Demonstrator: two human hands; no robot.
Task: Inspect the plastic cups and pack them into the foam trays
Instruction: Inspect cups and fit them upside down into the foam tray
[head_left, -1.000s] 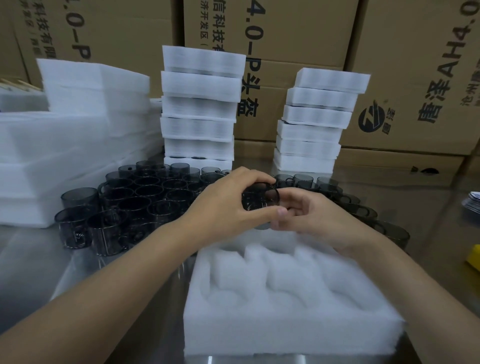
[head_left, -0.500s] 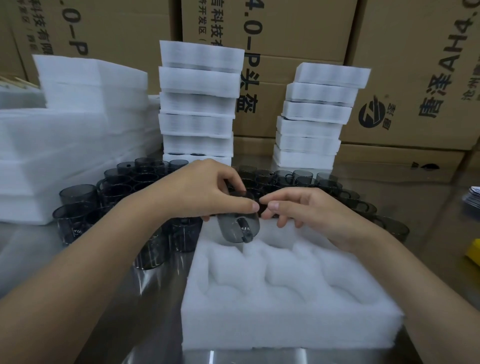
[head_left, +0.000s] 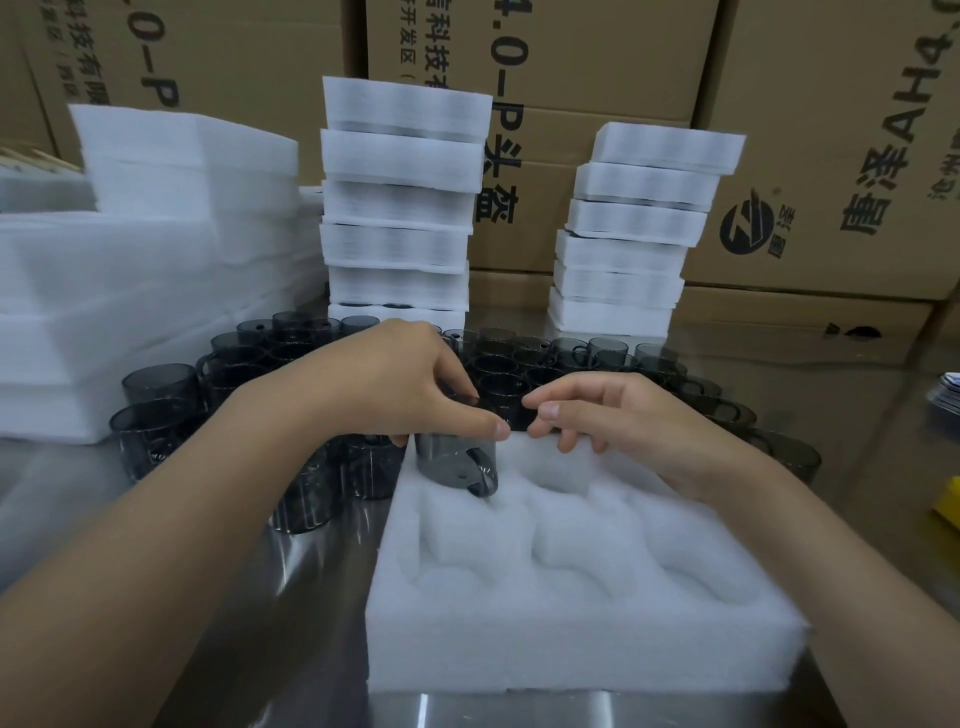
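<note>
Your left hand (head_left: 395, 384) has the cup (head_left: 452, 462) from above, thumb and fingers (head_left: 488, 428) curled over its upper wall and clamped on it. The cup is tipped with its flat base towards you, low in the far-left pocket of the foam tray (head_left: 571, 649). Your right hand (head_left: 639, 421) hovers just beside it over the tray's far edge, its fingers (head_left: 550, 410) loosely bent, apart and holding nothing.

The cup is a short, smoke-grey, see-through cylinder with a thin wall and a small hole in the base. It is likely very light and fairly stiff, but smooth enough to slip and easy to scuff or crack if squeezed. Hold it across the wall near the rim and press gently, letting the foam give.

The tray is soft, white and fuzzy-surfaced, with rounded scalloped pockets; the others in view look bare. More loose cups (head_left: 156, 384) stand packed together on the shiny metal worktop (head_left: 322, 597) beyond. White foam stacks (head_left: 400, 208) rise behind them, in front of brown cardboard boxes (head_left: 597, 62).
</note>
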